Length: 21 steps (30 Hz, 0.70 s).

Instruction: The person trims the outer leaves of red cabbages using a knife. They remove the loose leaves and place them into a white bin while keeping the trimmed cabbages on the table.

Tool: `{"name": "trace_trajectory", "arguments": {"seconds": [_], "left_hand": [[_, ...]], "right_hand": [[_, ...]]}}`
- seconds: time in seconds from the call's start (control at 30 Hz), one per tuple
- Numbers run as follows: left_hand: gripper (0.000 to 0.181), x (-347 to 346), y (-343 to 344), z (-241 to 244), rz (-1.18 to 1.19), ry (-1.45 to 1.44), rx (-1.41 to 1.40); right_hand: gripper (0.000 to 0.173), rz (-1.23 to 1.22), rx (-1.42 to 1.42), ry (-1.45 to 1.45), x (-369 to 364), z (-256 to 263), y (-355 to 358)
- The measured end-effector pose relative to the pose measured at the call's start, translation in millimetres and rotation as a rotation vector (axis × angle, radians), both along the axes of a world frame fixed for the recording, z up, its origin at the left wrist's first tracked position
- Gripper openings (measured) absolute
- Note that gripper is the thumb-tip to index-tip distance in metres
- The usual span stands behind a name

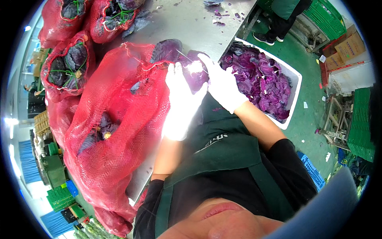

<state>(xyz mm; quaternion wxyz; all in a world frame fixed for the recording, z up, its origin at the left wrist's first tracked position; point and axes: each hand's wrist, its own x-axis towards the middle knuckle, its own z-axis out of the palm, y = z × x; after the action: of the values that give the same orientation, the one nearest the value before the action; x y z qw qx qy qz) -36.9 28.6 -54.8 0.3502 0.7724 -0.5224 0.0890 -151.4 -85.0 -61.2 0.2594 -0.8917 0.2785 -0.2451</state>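
A purple cabbage [194,78] is between my white-gloved hands, near the metal table's edge. My left hand [182,95] touches its left side, next to the rim of a large red mesh sack [119,107]. Against its right side rests my right hand [219,80], where a thin, light-coloured strip or blade [184,55] runs across the cabbage; glare hides what exactly it is and how it is gripped. Just beyond lies another dark purple cabbage or leaf [167,50] at the sack's mouth. A few cabbages [107,128] show inside the sack.
Several filled red mesh sacks [67,64] tied with green string stand at the left. Leaf scraps [219,23] lie on the metal table [191,27]. A white bin [295,89] of purple leaves stands right of the table. A person [277,18] stands behind, near green crates [325,19].
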Motion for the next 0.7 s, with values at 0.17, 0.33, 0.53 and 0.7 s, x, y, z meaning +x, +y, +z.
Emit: {"name": "trace_trajectory", "arguments": {"seconds": [0.17, 0.33, 0.53, 0.7], "left_hand": [[0.096, -2.1, -0.7, 9.7, -0.077, 0.015, 0.048], [0.101, -2.4, 15.3, 23.9, -0.272, 0.603, -0.118], [0.090, 41.6, 49.2, -3.4, -0.232, 1.324, -0.390], [0.089, 23.8, 36.2, 9.9, -0.182, 1.154, -0.374]], "right_hand": [[0.062, 0.131, -0.159, -0.227, 10.1, -19.8, -69.2], [0.065, 0.156, 1.146, -0.259, -20.1, -16.1, -92.6], [0.050, -0.250, 1.345, -0.454, -95.6, -41.4, -80.8], [0.062, -0.582, -0.294, 0.316, -168.0, -97.5, -83.2]]}}
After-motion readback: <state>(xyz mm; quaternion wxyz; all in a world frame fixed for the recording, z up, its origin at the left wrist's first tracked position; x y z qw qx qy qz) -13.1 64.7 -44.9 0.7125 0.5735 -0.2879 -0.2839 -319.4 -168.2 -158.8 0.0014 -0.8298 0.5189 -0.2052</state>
